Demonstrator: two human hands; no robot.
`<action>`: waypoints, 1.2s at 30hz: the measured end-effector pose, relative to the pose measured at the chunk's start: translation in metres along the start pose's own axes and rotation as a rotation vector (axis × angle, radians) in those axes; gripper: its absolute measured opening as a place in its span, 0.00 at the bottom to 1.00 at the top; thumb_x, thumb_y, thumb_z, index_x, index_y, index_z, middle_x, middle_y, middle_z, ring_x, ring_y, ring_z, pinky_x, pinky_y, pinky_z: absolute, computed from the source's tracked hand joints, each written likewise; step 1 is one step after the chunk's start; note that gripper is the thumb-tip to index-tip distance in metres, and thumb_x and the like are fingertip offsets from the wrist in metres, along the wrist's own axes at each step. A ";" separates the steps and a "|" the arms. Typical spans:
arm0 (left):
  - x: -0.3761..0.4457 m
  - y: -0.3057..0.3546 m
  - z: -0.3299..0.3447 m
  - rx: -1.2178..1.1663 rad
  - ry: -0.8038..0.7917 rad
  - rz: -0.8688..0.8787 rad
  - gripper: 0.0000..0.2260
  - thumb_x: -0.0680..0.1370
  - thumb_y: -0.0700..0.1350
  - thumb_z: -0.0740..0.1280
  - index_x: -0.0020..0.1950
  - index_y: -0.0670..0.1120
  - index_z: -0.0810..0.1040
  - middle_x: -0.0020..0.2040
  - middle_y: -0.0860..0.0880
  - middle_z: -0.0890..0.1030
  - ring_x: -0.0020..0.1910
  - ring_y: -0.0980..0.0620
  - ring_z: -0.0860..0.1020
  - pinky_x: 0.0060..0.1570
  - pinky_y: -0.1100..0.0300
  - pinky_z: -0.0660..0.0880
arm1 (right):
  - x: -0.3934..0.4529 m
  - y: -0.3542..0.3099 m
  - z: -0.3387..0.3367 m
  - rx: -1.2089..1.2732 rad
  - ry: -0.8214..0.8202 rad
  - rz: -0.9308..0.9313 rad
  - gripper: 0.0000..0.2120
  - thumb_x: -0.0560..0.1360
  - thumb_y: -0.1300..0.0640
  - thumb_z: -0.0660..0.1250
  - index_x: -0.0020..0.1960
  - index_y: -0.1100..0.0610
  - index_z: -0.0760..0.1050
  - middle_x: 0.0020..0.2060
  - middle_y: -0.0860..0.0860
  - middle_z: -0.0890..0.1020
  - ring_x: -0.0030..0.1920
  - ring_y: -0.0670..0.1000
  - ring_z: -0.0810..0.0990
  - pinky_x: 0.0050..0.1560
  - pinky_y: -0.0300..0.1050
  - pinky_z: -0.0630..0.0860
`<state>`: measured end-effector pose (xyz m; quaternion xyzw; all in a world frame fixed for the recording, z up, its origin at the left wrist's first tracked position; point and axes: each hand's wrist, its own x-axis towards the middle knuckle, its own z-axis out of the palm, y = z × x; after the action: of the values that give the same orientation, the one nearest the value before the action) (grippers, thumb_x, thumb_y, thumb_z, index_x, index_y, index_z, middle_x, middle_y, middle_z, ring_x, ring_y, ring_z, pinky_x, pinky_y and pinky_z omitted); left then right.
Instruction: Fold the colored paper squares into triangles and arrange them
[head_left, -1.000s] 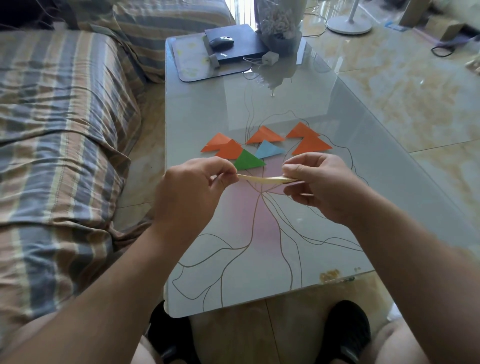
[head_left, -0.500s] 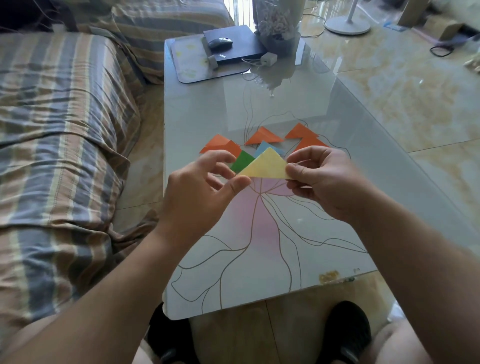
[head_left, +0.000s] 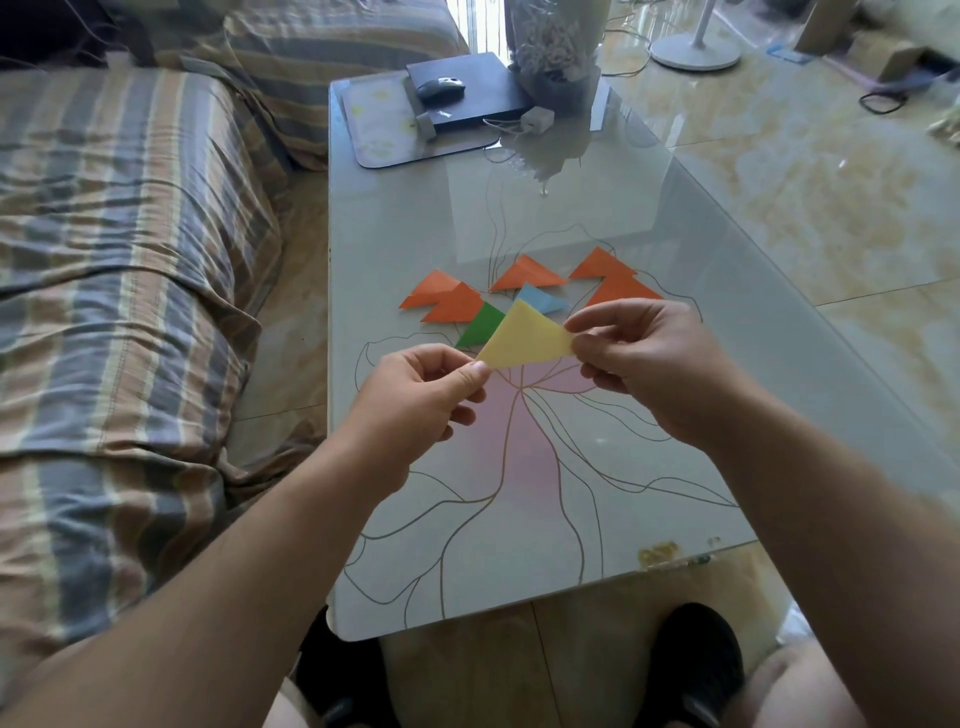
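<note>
Yellow triangle (head_left: 524, 338) now tilted up w/ face showing, both hands' fingers (head_left: 475, 375) pinching its corners.

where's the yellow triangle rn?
Head view, centre: yellow triangle is held above the table, pinched between left hand and right hand, in front of the green triangle.

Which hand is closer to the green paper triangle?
Left. The left hand sits just below and beside the green triangle, pinching the yellow triangle's near corner. The right hand pinches the opposite corner, farther off across the yellow paper.
</note>
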<state>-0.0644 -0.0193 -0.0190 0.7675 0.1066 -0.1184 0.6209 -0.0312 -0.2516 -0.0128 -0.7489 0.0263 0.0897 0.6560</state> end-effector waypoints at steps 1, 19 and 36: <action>0.001 -0.001 0.000 -0.001 0.005 -0.003 0.06 0.80 0.48 0.72 0.45 0.48 0.83 0.40 0.50 0.86 0.37 0.53 0.82 0.41 0.56 0.76 | 0.001 0.001 -0.001 -0.012 0.016 -0.012 0.06 0.77 0.68 0.73 0.49 0.58 0.85 0.35 0.55 0.82 0.37 0.54 0.80 0.42 0.46 0.79; 0.051 -0.021 0.049 0.153 -0.097 -0.082 0.08 0.82 0.48 0.68 0.47 0.48 0.84 0.42 0.53 0.87 0.34 0.54 0.81 0.29 0.66 0.70 | 0.015 0.054 -0.034 -0.145 0.194 0.241 0.04 0.77 0.66 0.74 0.46 0.59 0.85 0.33 0.54 0.83 0.34 0.52 0.78 0.37 0.46 0.75; 0.095 -0.038 0.078 0.274 0.017 -0.073 0.13 0.72 0.56 0.68 0.56 0.58 0.83 0.48 0.62 0.85 0.52 0.58 0.82 0.61 0.54 0.79 | 0.123 0.079 -0.042 -0.479 0.215 0.107 0.03 0.77 0.58 0.76 0.45 0.51 0.85 0.41 0.47 0.87 0.44 0.47 0.83 0.45 0.40 0.76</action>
<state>0.0101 -0.0859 -0.0996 0.8418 0.1223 -0.1477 0.5046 0.0809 -0.2942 -0.1061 -0.8856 0.1134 0.0481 0.4478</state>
